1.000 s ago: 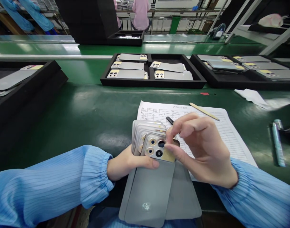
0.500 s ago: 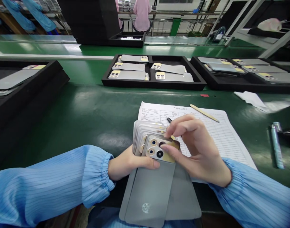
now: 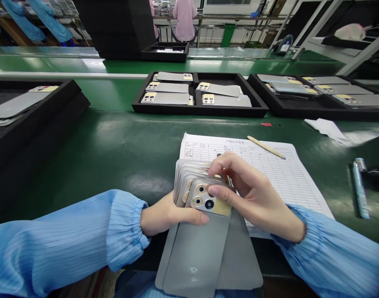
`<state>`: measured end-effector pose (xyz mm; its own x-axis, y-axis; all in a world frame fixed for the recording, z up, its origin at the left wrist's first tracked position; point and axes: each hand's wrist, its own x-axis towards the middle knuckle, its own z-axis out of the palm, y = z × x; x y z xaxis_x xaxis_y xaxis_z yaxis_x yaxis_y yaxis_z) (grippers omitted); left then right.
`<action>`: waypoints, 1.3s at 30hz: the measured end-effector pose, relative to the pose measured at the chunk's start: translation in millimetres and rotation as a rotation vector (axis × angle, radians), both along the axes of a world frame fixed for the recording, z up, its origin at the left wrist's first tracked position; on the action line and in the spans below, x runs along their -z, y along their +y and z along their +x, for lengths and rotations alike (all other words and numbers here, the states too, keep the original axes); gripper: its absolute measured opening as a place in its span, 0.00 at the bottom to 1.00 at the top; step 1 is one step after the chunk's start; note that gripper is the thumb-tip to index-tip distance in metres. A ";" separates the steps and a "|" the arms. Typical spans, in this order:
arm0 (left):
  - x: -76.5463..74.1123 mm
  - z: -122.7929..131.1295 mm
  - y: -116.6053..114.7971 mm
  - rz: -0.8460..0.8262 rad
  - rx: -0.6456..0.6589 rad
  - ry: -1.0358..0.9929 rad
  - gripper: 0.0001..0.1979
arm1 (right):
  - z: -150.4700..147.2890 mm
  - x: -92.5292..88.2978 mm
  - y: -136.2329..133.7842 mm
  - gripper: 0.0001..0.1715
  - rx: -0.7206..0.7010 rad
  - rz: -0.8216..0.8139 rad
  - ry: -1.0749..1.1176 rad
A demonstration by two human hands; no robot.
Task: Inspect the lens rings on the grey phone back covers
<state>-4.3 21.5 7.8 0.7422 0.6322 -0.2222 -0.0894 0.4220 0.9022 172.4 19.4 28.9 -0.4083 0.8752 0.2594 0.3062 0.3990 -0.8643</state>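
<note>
My left hand grips a fanned stack of grey phone back covers with camera cut-outs and yellow film at the top. The thumb lies across the front cover. My right hand rests on the stack's top end, thumb on the camera module of the front cover, fingers curled over the covers behind. A black pen is almost hidden under its fingers. Both arms wear light blue striped sleeves.
A printed form lies on the green table under my hands, with a thin wooden stick on it. Black trays of covers stand behind, more at the left and right. A metal pen-like tool lies right. People stand far back.
My right hand has come down and left onto the top of the stack, its fingers now closing over the upper covers and its thumb pressing on the camera module. The left hand stays put.
</note>
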 end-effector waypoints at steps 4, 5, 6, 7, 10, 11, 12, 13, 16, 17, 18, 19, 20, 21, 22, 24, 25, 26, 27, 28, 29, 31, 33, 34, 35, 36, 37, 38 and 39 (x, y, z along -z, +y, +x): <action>-2.1 0.1 -0.9 -0.023 -0.022 0.001 0.24 | 0.9 2.3 -0.8 0.07 0.000 -0.016 0.032; -2.9 0.3 -1.4 -0.028 -0.036 -0.001 0.25 | 1.2 2.8 -0.8 0.08 0.013 -0.006 0.048; -3.6 0.5 -1.8 -0.033 -0.050 -0.004 0.27 | 1.4 3.2 -0.7 0.08 0.036 0.008 0.066; -4.2 0.8 -2.2 -0.039 -0.062 -0.009 0.28 | 1.6 3.5 -0.5 0.08 0.072 0.024 0.083; -4.1 1.3 -3.1 -0.042 -0.080 -0.022 0.29 | 1.9 4.3 -0.1 0.10 0.179 0.023 0.111; -3.5 1.4 -3.4 -0.031 -0.085 -0.025 0.29 | 1.8 4.7 -0.2 0.13 0.187 -0.004 0.111; -2.7 1.4 -3.7 -0.013 -0.094 -0.029 0.29 | 1.7 5.1 -0.4 0.17 0.175 -0.037 0.106; -1.6 1.4 -4.2 0.009 -0.106 -0.032 0.30 | 1.4 5.6 -0.9 0.21 0.153 -0.071 0.099; 1.9 1.7 -6.4 0.082 -0.142 -0.027 0.29 | -0.3 6.6 -3.5 0.29 0.060 -0.147 0.062; 2.8 1.9 -7.5 0.099 -0.149 -0.020 0.29 | -1.1 6.7 -4.5 0.31 0.035 -0.168 0.045; 3.4 2.2 -8.5 0.113 -0.156 -0.011 0.29 | -2.0 6.6 -5.4 0.32 0.016 -0.185 0.028; 3.8 2.4 -9.5 0.125 -0.160 -0.005 0.28 | -2.9 6.4 -6.2 0.33 0.005 -0.199 0.011; 3.9 2.7 -10.3 0.135 -0.164 -0.002 0.28 | -3.6 6.2 -6.8 0.33 -0.002 -0.209 -0.005; 3.7 3.0 -11.0 0.145 -0.167 0.001 0.28 | -4.2 6.0 -7.2 0.33 -0.001 -0.214 -0.017; 3.3 3.3 -11.4 0.154 -0.168 0.003 0.28 | -4.7 5.8 -7.4 0.33 0.000 -0.216 -0.025; 2.4 3.9 -11.7 0.167 -0.172 0.001 0.29 | -5.2 5.9 -7.6 0.32 0.004 -0.216 -0.027; 2.0 4.1 -11.6 0.169 -0.174 -0.001 0.30 | -5.4 6.1 -7.5 0.31 0.007 -0.214 -0.027; 1.7 4.4 -11.5 0.171 -0.179 -0.005 0.30 | -5.6 6.3 -7.4 0.31 0.009 -0.212 -0.026; 1.5 4.6 -11.3 0.172 -0.182 -0.012 0.31 | -5.9 6.7 -7.3 0.31 0.013 -0.208 -0.027; 1.4 4.8 -11.2 0.172 -0.185 -0.018 0.31 | -6.3 7.0 -7.1 0.31 0.016 -0.205 -0.027; 1.5 4.9 -11.2 0.172 -0.185 -0.023 0.31 | -6.7 7.4 -6.9 0.31 0.019 -0.202 -0.027; 2.1 5.0 -11.5 0.172 -0.180 -0.024 0.31 | -7.5 8.1 -6.6 0.31 0.023 -0.199 -0.026; 3.1 4.8 -12.4 0.168 -0.175 -0.027 0.31 | -7.9 8.7 -6.6 0.31 0.027 -0.203 -0.024; 3.7 4.6 -12.8 0.169 -0.173 -0.030 0.31 | -7.9 9.0 -6.8 0.31 0.030 -0.206 -0.024; 4.2 4.5 -13.2 0.168 -0.172 -0.034 0.31 | -7.8 9.2 -7.0 0.31 0.033 -0.208 -0.023; 4.7 4.3 -13.5 0.168 -0.172 -0.039 0.31 | -7.7 9.2 -7.4 0.31 0.035 -0.210 -0.020; 5.1 4.2 -13.6 0.169 -0.172 -0.042 0.31 | -7.7 9.2 -7.7 0.31 0.037 -0.212 -0.017; 5.5 4.2 -13.5 0.170 -0.172 -0.043 0.31 | -7.7 9.1 -8.0 0.31 0.037 -0.215 -0.014; 5.7 4.2 -13.2 0.169 -0.175 -0.040 0.31 | -7.8 9.0 -8.3 0.31 0.037 -0.218 -0.010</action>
